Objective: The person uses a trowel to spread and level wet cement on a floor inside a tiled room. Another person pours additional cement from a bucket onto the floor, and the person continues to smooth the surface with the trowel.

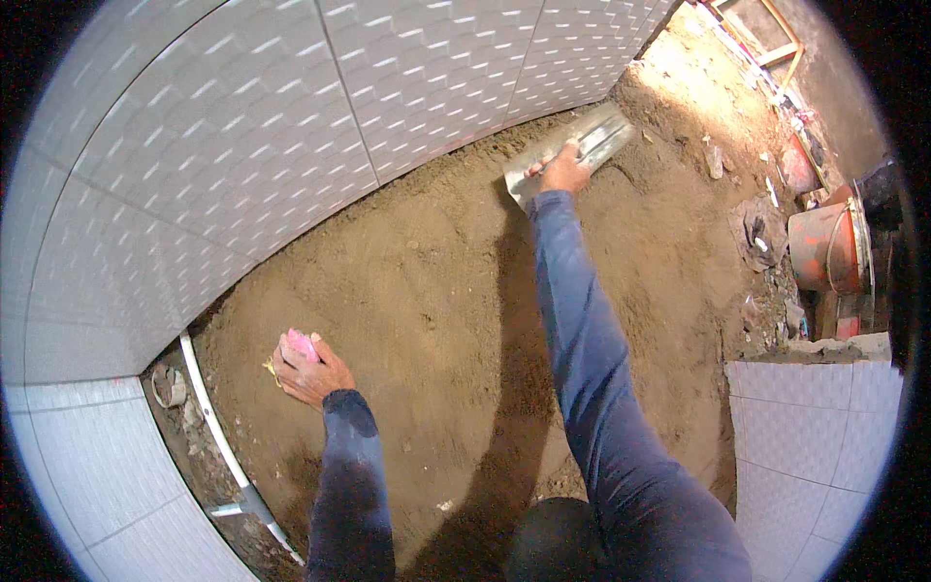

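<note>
Stretched far forward, my right hand [565, 173] is wrapped round the handle of a flat metal plastering trowel [606, 134]. The trowel's blade lies low over the brown sand bed [417, 272], close to the foot of the far tiled wall [436, 68]. At the left, my left hand [315, 376] is closed on a small bright pink thing [303, 346], mostly hidden by the fingers. A bit of yellow shows beside those fingers. That hand is over the sand, near a white pipe [215, 419].
An orange-red bucket [824, 247] stands at the right, with rubble and a crumpled dark bag [758, 233] by it. Low tiled walls rise at the lower left [107, 456] and lower right [805, 417]. A wooden frame [781, 44] leans at the far right.
</note>
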{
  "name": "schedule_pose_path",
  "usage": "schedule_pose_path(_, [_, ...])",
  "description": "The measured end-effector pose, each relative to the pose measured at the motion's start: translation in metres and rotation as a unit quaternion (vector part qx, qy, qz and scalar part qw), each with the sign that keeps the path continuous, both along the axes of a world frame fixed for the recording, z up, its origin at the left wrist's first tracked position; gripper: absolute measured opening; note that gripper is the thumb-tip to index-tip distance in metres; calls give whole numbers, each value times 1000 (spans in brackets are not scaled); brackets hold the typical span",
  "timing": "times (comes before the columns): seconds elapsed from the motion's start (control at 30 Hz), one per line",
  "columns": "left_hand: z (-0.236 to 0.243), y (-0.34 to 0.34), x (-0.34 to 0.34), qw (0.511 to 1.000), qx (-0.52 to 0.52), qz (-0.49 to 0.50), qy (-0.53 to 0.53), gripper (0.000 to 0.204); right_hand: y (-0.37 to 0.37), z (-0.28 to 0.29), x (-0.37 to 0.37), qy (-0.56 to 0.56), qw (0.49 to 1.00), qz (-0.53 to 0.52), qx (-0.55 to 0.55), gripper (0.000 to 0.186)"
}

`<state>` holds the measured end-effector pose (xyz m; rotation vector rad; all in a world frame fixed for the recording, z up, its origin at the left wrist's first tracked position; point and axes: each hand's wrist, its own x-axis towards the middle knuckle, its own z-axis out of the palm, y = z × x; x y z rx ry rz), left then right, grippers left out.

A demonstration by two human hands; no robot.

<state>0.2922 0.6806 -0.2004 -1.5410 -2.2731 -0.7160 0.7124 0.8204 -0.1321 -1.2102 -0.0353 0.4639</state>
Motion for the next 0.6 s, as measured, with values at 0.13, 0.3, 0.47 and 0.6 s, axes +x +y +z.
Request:
schedule_pose_path(0.13, [-3,4,5,999,-17,0,-29,48,21,-28,39,85,995,-12,-49,30])
schedule_pose_path(0.3, [3,8,-1,999,-4,-12,-47,45,56,-24,66,73,997,-6,-36,31])
schedule_pose_path(0.47, [1,7,-2,999,-5,-16,-44,48,74,-42,74,96,994,40,20,28])
schedule_pose_path(0.6, [-4,11,-5,1000,8,-6,-14,48,58,-40,-11,135,990,-1,-27,27])
